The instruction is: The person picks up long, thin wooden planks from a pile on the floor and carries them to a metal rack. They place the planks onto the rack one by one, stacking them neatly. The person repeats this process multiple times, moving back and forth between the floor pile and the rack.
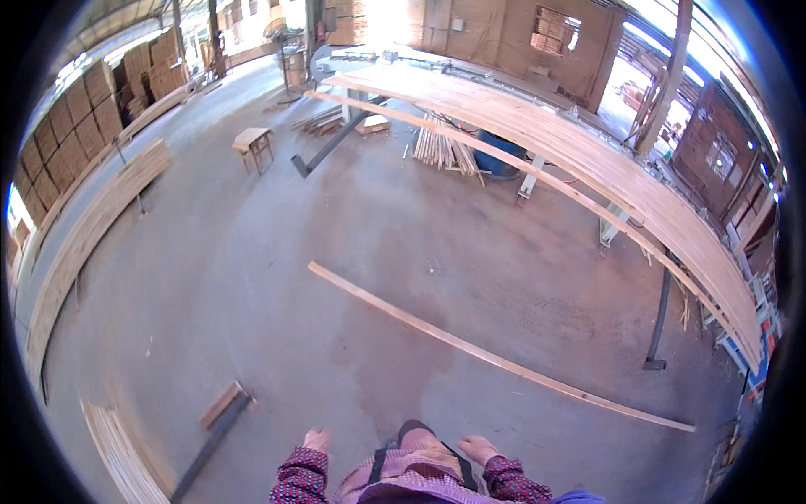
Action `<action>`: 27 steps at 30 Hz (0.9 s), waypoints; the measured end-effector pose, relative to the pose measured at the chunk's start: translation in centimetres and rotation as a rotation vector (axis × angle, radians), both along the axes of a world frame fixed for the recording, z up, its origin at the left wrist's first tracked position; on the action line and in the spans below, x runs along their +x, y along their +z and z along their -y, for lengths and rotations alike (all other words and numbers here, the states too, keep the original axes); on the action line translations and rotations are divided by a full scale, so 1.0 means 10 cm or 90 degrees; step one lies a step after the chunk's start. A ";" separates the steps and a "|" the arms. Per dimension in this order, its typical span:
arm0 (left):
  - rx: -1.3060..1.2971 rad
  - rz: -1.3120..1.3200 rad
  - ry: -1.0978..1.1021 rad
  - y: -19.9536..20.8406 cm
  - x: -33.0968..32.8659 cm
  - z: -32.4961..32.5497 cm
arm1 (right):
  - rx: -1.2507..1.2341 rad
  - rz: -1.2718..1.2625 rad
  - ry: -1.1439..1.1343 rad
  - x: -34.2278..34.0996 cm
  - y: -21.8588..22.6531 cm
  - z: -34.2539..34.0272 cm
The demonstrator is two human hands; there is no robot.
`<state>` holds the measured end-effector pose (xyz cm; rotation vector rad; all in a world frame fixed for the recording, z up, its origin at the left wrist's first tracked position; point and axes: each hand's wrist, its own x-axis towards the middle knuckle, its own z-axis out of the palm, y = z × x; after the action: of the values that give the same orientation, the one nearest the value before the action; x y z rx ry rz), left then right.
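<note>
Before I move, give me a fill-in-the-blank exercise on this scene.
The strip ahead of the left hand and right hand lies on the ____.
Of these two hands, ____ touches the strip.
In view, the stool stands to the ____ of the tub.
The tub is ____ in colour.
Missing words: floor; neither; left; blue.

The strip (470,346) looks wooden, the floor (252,319) matt.
</note>
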<state>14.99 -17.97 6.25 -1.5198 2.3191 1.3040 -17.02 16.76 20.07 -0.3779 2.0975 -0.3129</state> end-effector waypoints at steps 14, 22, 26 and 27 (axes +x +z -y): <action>-0.087 0.270 -0.490 0.24 -1.72 2.40 | 0.072 0.025 0.049 -2.25 -0.60 2.69; 0.077 0.262 -0.252 0.10 -2.55 3.95 | -0.244 -0.200 0.056 -3.66 0.49 5.23; -0.051 0.221 -0.472 -0.07 -3.40 5.30 | -0.194 -0.169 -0.055 -4.19 0.60 5.92; -0.113 0.214 -0.571 -0.12 -3.72 5.63 | -0.165 -0.164 -0.053 -4.28 0.61 6.01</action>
<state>-22.18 -74.23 5.08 -0.4889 2.4229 0.5703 -59.80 -43.39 26.15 -0.5068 2.3355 -0.6168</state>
